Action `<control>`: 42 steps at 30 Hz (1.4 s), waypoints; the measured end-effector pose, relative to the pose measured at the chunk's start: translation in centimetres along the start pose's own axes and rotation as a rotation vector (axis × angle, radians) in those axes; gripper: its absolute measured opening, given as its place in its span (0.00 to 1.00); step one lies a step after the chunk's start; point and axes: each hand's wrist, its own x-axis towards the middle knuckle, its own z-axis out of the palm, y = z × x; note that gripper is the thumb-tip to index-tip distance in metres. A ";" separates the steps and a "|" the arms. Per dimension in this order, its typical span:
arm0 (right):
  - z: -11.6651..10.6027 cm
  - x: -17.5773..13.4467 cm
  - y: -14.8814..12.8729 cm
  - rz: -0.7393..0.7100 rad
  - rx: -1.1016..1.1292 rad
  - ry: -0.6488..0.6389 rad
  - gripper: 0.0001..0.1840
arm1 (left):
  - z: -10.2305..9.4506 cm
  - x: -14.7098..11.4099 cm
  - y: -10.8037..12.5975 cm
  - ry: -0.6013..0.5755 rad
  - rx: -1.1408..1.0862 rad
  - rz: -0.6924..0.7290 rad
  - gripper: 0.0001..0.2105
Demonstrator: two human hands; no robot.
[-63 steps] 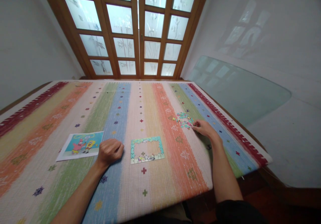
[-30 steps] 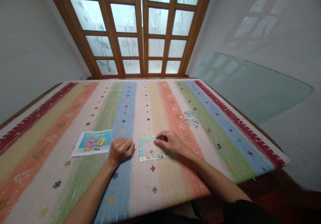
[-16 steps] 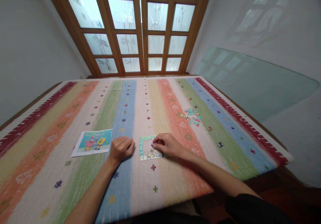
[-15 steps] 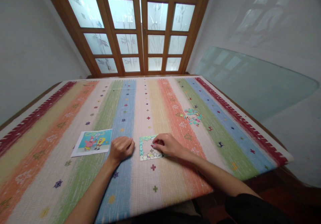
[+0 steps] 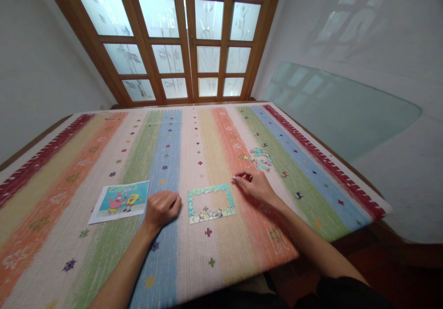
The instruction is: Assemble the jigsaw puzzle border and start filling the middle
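Between my hands lies a jigsaw puzzle (image 5: 229, 207) with its border joined into a rectangle and the tablecloth showing through the middle. My right hand (image 5: 256, 185) is just beyond the border's upper right corner, thumb and fingers pinching a small puzzle piece (image 5: 234, 178). Closed into a loose fist, my left hand (image 5: 162, 208) rests on the blue stripe left of the border; nothing shows in it. Beside that fist is a printed picture (image 5: 119, 202) of a pink starfish and a yellow sponge cartoon figure. Loose puzzle pieces (image 5: 262, 159) are heaped beyond my right hand.
A striped tablecloth (image 5: 159, 156) covers the large table. Wooden doors with frosted panes (image 5: 166, 59) stand past its far edge. A pale glass panel (image 5: 332, 110) is on the right side by the wall. The table's near edge runs close to my body.
My right hand has lifted away from inside the puzzle border and moved right, still pinching the piece. The left fist stays by the printed picture. The whole view has shifted slightly.
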 end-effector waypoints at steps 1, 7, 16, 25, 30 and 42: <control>-0.7 0.0 0.7 0.020 -0.013 0.025 0.10 | 0.0 0.0 0.0 0.000 -0.002 0.000 0.21; -2.8 -0.5 3.6 0.122 -0.139 0.124 0.09 | 0.1 -0.1 -0.1 -0.005 -0.004 0.000 0.21; -4.8 0.3 6.3 0.223 -0.367 0.330 0.13 | 0.0 0.0 0.0 -0.009 0.020 0.000 0.22; -5.8 1.8 8.6 0.344 -0.504 0.386 0.13 | 0.1 -0.3 0.0 -0.017 0.025 -0.019 0.22; -5.8 2.2 8.7 0.366 -0.481 0.356 0.09 | 0.2 -0.5 -0.1 -0.022 0.016 -0.027 0.22; -3.7 2.3 2.8 0.207 -0.189 0.229 0.07 | 0.0 -0.2 0.0 -0.038 0.005 -0.035 0.22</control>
